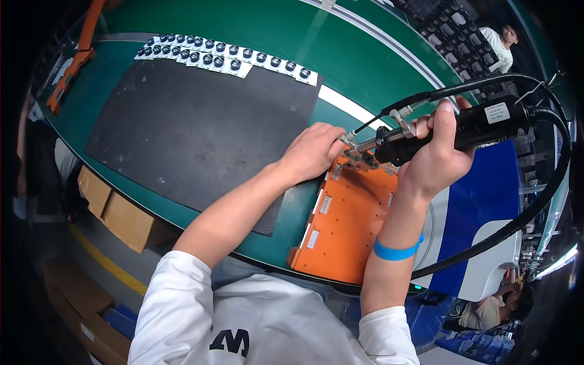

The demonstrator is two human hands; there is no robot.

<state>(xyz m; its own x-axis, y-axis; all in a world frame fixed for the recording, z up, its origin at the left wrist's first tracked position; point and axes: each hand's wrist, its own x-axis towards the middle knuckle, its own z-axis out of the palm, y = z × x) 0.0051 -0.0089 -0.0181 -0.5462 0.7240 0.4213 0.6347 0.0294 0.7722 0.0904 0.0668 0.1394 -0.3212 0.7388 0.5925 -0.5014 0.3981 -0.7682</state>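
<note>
Carrying everything else, the green workbench [295, 222] is running across the view; a dark mat [201, 128] is covering much of it. A blue-and-white machine housing [468, 213] is standing at right. The orange plate [350, 225] is lying between mat and housing, near the bench's front edge, pale inserts showing along its left side. A black hose [499, 240] is looping round the right side, curving back toward the forearm; possibly it could be snagging or tugging the tool off line. The black handheld driver [480, 125] is slanting over the plate's far end, tip near the far-left corner; contact isn't showing clearly. Small white boards with black round parts [234, 65] are sitting in rows along the mat's far edge. The right hand [441, 146] is wrapping firmly around the driver. The left hand [316, 149] is resting at that same corner, fingers bending; can't tell whether it's pinching anything. Main risk, judging: fingertips are sitting close to the tip, so a slip could be nicking them; tilting could be causing it, or a loosely steadied plate could be shifting.
</note>
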